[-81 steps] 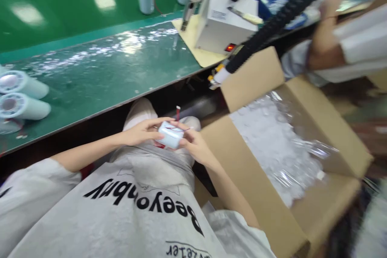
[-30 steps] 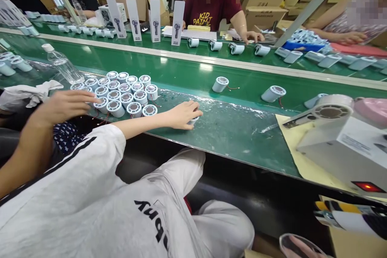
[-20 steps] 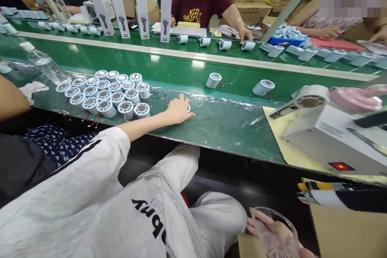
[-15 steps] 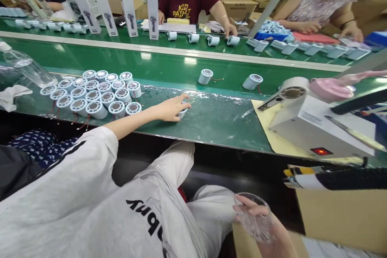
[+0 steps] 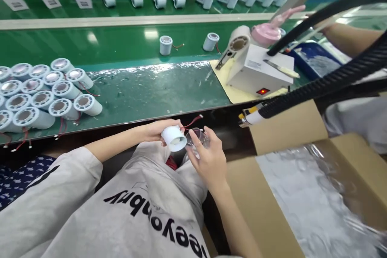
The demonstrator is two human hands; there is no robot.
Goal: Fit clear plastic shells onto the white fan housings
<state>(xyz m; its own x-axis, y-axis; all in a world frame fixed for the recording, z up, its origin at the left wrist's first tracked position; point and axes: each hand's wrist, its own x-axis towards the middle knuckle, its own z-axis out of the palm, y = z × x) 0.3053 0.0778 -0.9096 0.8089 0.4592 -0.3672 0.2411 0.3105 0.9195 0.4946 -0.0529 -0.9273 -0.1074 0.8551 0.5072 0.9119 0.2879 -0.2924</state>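
The left hand (image 5: 157, 131) is closed around a white cylinder (image 5: 173, 138), held over the lap just below the near edge of the green bench (image 5: 151, 90), its open end facing the camera and a red wire (image 5: 191, 121) trailing up from it. The right hand (image 5: 208, 159) pinches a clear plastic cup (image 5: 198, 139) that touches the cylinder's right side. On the bench, left of the hands, stands a cluster of matching cylinders (image 5: 45, 92); to the right sits a white box (image 5: 261, 73) with a lit red switch, on a yellow mat (image 5: 225, 84). A black corrugated hose (image 5: 320, 84) crosses above an open carton (image 5: 302, 185) lined with clear film, right of the lap. The grey shirt (image 5: 145, 217) shows upside-down black letters reading roughly "eeyo...", the rest being unreadable.
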